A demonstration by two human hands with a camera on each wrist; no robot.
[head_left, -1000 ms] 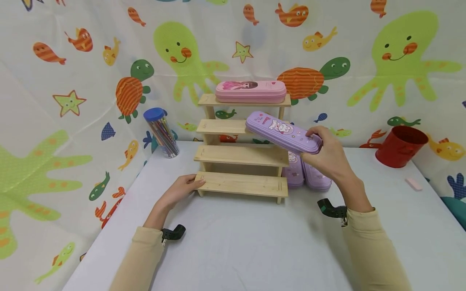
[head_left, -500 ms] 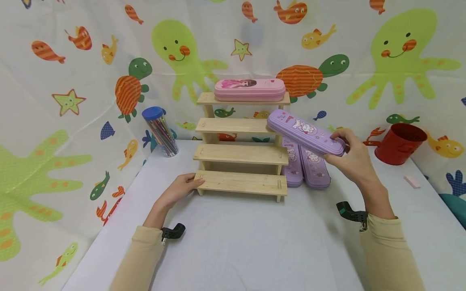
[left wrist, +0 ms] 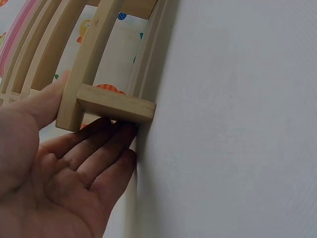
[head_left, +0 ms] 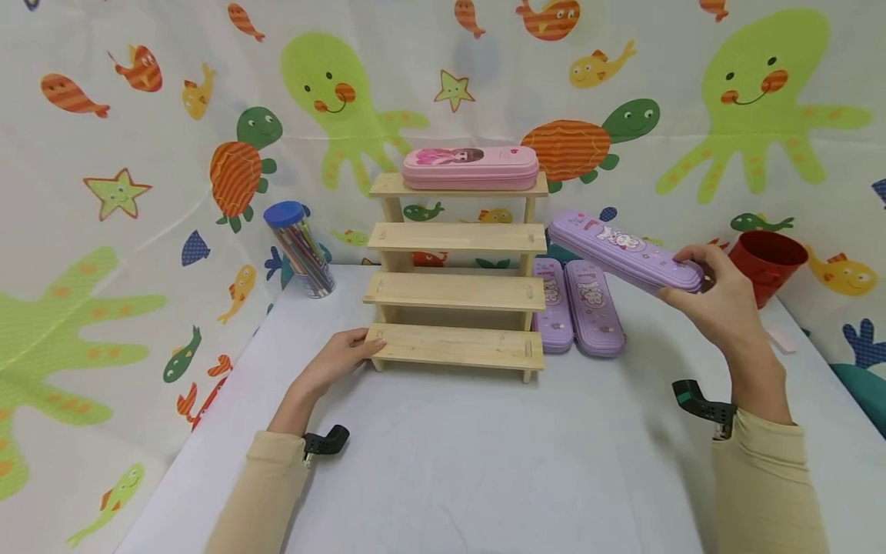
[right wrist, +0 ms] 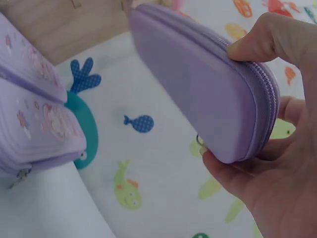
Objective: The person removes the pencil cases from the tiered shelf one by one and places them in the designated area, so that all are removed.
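Observation:
My right hand holds a purple pencil case by its right end, tilted in the air, thumb on one side and fingers on the other. The zip of this case shows in the right wrist view. On the left, my left hand grips the end of the lowest step of a stepped wooden shelf. In the left wrist view its thumb lies over the board and its fingers are against the side and leg. A pink pencil case lies on the top step.
Two purple pencil cases stand side by side on the white table, right of the shelf. A blue-lidded tub of pens leans at the back left. At the right are a red bucket and a pink eraser-like block.
My right hand has carried the purple pencil case rightward, away from the shelf steps, uncovering the two cases behind. My left hand stays on the lowest step.

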